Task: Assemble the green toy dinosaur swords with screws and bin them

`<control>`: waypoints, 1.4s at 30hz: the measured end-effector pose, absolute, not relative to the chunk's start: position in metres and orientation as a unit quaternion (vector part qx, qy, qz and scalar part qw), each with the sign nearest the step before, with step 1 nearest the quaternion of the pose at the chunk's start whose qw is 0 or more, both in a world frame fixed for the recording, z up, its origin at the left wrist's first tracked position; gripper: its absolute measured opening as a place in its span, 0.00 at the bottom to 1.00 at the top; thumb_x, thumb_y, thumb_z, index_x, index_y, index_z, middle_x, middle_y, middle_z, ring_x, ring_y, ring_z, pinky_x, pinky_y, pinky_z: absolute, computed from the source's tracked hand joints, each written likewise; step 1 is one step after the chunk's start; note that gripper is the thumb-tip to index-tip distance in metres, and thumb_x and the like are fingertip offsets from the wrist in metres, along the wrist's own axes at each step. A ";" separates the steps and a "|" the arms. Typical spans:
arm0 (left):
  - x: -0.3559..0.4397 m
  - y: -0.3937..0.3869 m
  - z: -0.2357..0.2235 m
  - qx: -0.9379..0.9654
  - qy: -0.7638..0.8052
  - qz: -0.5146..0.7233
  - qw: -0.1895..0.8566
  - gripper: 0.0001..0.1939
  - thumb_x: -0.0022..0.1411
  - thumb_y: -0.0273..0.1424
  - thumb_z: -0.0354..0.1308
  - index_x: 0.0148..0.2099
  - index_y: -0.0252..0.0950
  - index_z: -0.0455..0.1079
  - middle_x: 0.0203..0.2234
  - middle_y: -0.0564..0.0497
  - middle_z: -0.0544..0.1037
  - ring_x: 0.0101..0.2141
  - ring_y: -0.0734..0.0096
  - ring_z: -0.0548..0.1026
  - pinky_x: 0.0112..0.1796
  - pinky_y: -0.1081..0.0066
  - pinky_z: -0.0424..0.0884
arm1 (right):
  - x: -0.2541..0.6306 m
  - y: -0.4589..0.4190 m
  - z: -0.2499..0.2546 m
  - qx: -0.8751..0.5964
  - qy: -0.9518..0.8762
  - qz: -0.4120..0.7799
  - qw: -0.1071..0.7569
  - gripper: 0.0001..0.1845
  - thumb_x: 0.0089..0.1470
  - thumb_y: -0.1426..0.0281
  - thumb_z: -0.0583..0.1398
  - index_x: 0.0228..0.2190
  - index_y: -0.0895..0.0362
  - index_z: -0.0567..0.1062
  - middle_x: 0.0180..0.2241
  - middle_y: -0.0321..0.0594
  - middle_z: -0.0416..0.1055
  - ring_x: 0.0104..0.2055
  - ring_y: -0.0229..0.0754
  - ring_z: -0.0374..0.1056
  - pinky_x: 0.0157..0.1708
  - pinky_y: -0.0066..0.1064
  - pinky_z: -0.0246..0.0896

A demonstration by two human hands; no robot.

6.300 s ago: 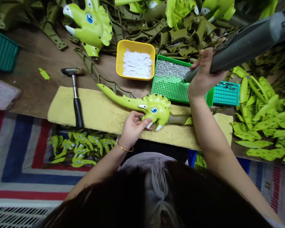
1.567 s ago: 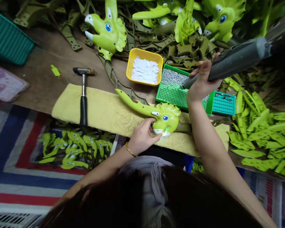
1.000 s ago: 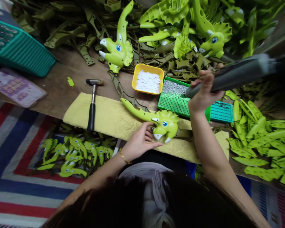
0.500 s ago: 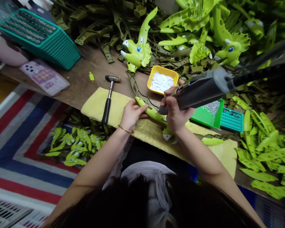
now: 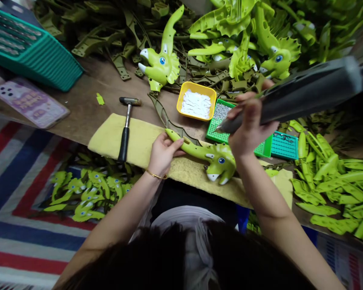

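Observation:
Between its thumb and fingers, my left hand (image 5: 163,153) pinches the narrow end of a lime-green dinosaur toy (image 5: 196,150). The toy's horned head, with a blue eye, lies to the right on a yellow cloth (image 5: 184,171). A curved olive plastic strip (image 5: 161,108) runs up and away from the pinched end. My right hand (image 5: 249,125) is wrapped round a dark power screwdriver (image 5: 305,90). Its tip points down-left over a green perforated tray (image 5: 216,135) holding small metal screws, apart from the toy.
A hammer (image 5: 125,133) lies across the cloth's left part. Behind stands a yellow tub (image 5: 181,108) of white pieces. A teal tray (image 5: 286,147) sits at right, beside piled green parts (image 5: 326,177). Left are a phone (image 5: 30,100) and stacked teal baskets (image 5: 57,68). Olive parts (image 5: 99,38) fill the back.
My right hand has lifted the screwdriver off the toy and moved it right, over the screw tray. The toy's head is uncovered. My left hand keeps its hold; the view has shifted slightly.

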State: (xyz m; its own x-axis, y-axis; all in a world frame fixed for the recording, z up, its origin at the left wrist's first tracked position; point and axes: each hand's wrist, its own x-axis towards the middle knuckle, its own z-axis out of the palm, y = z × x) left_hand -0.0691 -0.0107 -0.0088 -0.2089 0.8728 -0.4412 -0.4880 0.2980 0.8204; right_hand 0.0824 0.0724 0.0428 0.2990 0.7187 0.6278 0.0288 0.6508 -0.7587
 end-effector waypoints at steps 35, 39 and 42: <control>-0.064 -0.013 -0.027 0.200 0.455 0.562 0.661 0.29 0.36 0.42 0.75 0.33 0.36 0.60 0.22 0.58 0.74 0.24 0.75 0.74 0.27 0.75 0.73 | 0.007 0.042 0.029 -0.401 -0.632 0.313 0.585 0.27 0.53 0.43 0.54 0.38 0.52 0.71 0.31 0.38 0.68 0.30 0.38 0.71 0.35 0.36 0.73; -0.063 -0.012 -0.031 0.215 0.458 0.571 0.646 0.27 0.38 0.38 0.74 0.33 0.36 0.61 0.20 0.59 0.72 0.23 0.77 0.72 0.25 0.78 0.68 | 0.010 0.039 0.018 -0.401 -0.636 0.338 0.566 0.27 0.54 0.45 0.54 0.45 0.51 0.70 0.29 0.37 0.67 0.31 0.39 0.70 0.37 0.40 0.72; -0.064 -0.011 -0.032 0.229 0.468 0.568 0.637 0.27 0.38 0.37 0.74 0.35 0.36 0.62 0.21 0.59 0.72 0.24 0.77 0.72 0.26 0.78 0.67 | 0.006 0.034 0.018 -0.398 -0.638 0.342 0.564 0.26 0.52 0.44 0.56 0.42 0.51 0.71 0.30 0.37 0.68 0.30 0.39 0.70 0.36 0.40 0.72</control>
